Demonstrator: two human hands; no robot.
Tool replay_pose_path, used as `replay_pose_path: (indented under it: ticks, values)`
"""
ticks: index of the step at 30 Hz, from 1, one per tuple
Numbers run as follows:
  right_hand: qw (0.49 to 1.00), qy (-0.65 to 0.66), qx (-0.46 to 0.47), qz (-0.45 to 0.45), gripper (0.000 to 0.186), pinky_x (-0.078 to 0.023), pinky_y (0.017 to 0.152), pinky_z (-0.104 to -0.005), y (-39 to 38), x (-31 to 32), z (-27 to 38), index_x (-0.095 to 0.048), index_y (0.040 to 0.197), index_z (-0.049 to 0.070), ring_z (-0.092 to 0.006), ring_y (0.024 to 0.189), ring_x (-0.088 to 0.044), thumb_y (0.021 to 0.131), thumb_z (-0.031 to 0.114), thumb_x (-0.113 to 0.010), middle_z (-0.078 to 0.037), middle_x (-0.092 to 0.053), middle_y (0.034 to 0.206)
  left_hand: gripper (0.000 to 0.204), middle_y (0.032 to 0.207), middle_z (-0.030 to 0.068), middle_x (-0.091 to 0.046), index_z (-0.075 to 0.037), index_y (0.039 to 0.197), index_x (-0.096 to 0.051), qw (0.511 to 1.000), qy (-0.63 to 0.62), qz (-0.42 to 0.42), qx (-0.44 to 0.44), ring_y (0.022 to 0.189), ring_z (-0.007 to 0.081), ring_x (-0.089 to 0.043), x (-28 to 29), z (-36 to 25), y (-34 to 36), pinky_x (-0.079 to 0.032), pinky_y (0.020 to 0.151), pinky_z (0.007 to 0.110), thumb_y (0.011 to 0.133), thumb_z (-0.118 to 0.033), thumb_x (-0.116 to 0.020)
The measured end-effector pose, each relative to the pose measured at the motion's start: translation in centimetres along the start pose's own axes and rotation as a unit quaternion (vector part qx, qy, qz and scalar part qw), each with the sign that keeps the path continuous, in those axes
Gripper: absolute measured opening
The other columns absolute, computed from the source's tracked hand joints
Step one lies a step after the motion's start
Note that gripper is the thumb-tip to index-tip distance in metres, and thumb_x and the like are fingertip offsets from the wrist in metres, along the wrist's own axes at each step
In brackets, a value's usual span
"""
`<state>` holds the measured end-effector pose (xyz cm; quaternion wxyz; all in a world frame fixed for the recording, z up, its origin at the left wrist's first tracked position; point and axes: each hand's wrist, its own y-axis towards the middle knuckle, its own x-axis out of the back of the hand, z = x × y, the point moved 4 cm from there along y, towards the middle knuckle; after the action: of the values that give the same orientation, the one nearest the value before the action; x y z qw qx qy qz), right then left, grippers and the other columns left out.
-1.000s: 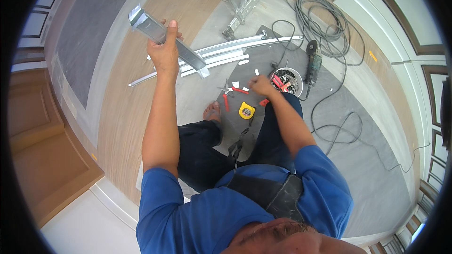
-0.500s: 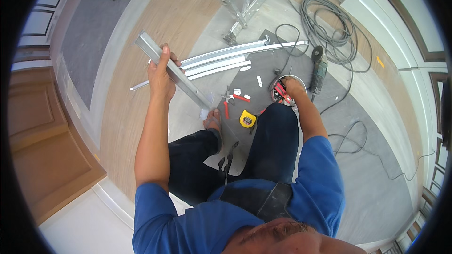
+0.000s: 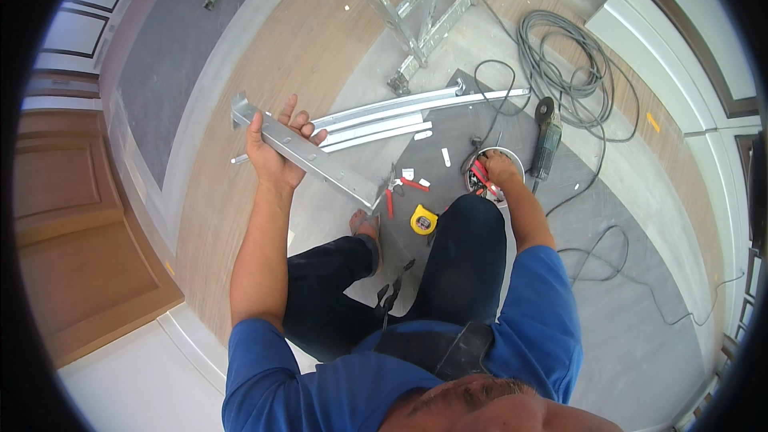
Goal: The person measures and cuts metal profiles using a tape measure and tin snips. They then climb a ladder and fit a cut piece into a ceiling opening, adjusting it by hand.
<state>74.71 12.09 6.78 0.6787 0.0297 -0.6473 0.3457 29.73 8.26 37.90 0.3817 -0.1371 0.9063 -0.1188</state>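
My left hand point(image 3: 280, 152) holds a grey metal channel point(image 3: 316, 158), its thumb on one side and its fingers partly spread on the other. The channel slants down to the right, its lower end near my foot. At the right, my right hand point(image 3: 502, 168) reaches into a round white bucket point(image 3: 510, 151). Red-handled tools point(image 3: 480, 171) lie in the bucket beside my fingers, whose tips are hidden. On the floor between my hands lie red-handled pliers point(image 3: 392, 192), a yellow tape measure point(image 3: 423, 220) and small white offcuts point(image 3: 446, 158).
Long white and silver metal strips point(image 3: 376, 114) lie beyond my left hand. An angle grinder point(image 3: 546, 140) sits right of the bucket, near a coiled grey cable point(image 3: 572, 64). A ladder point(image 3: 424, 40) stands at the far side. Brown panelled wood point(image 3: 80, 216) is at the left.
The channel has rolled in my left hand, so a broad face with holes shows, and my fingers have spread. My right hand stays in the bucket. The view has shifted slightly.
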Motion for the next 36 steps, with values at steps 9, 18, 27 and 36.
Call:
replay_pose_path:
  ticks: [9,18,27,36]
  values:
    - [0.997,0.022,-0.069,0.018,0.024,-0.055,0.098,-0.0477,-2.4,-0.8,-3.0,-0.071,0.111,0.001,-0.0365,0.116,-0.067,0.093,0.012,-0.059,-0.018,-0.066,0.128,0.061,0.115,0.0199,-0.063,0.006,0.138,-0.045,0.983,-0.133,-0.126,0.017,0.109,0.0298,-0.063,-0.5,3.7,-2.8,-0.055,0.097,0.042,0.103,-0.044,-0.035]
    - [0.997,0.033,-0.059,0.037,0.032,-0.053,0.102,-0.047,-7.3,-0.3,-1.3,-0.068,0.126,0.009,-0.0361,0.119,-0.065,0.097,0.011,-0.054,-0.019,-0.062,0.129,0.058,0.126,0.0209,-0.063,0.004,0.135,-0.047,0.966,-0.18,-0.187,0.011,0.119,0.0317,-0.063,-2.4,8.7,-7.2,-0.055,0.103,0.045,0.107,-0.042,-0.027]
    - [0.994,0.055,-0.093,-0.027,0.023,-0.052,0.103,-0.0471,-14.6,0.6,-1.0,-0.075,0.111,0.009,-0.0353,0.123,-0.063,0.096,0.014,-0.058,-0.017,-0.064,0.125,0.056,0.138,0.0233,-0.056,0.007,0.14,-0.043,0.945,-0.265,-0.19,0.014,0.125,0.0359,-0.059,-6.1,8.0,-13.8,-0.056,0.104,0.044,0.111,-0.037,-0.023]
    - [0.954,0.206,-0.187,-0.115,0.021,-0.056,0.092,-0.0453,-14.1,-1.0,-5.3,-0.079,0.105,0.011,-0.0386,0.102,-0.071,0.091,0.018,-0.064,-0.017,-0.075,0.105,0.058,0.129,0.021,-0.061,0.004,0.134,-0.048,0.954,-0.271,-0.114,0.053,0.121,0.0337,-0.061,-7.6,10.5,-8.9,-0.052,0.104,0.048,0.107,-0.043,-0.025]
